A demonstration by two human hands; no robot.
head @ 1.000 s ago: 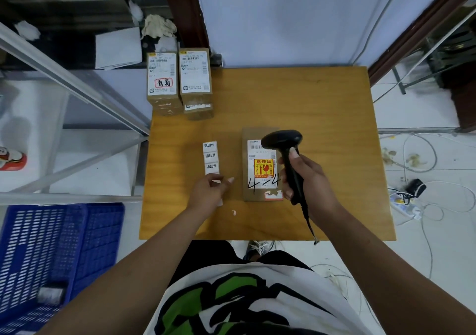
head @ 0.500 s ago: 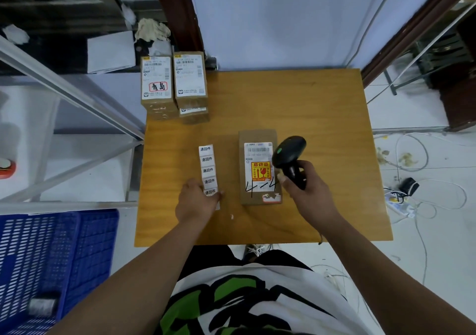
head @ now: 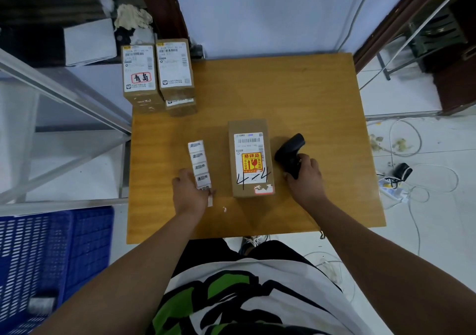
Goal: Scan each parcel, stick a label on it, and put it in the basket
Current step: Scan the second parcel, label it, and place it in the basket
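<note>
A brown parcel [head: 251, 158] lies flat in the middle of the wooden table [head: 296, 97], its white shipping label and a yellow fragile sticker facing up. My right hand [head: 305, 176] grips a black barcode scanner [head: 289, 154] just right of the parcel, low over the table. My left hand [head: 190, 193] rests on the near end of a strip of white labels [head: 199, 162] lying left of the parcel. The blue basket [head: 51, 257] stands on the floor at the lower left.
Several more brown parcels [head: 157, 74] are stacked at the table's far left corner. A metal frame [head: 64, 92] runs along the left. Cables [head: 412, 180] lie on the floor to the right. A small paper scrap [head: 224, 209] lies near the front edge.
My right hand has moved the scanner from above the parcel down to its right side. My left hand has settled onto the near end of the label strip.
</note>
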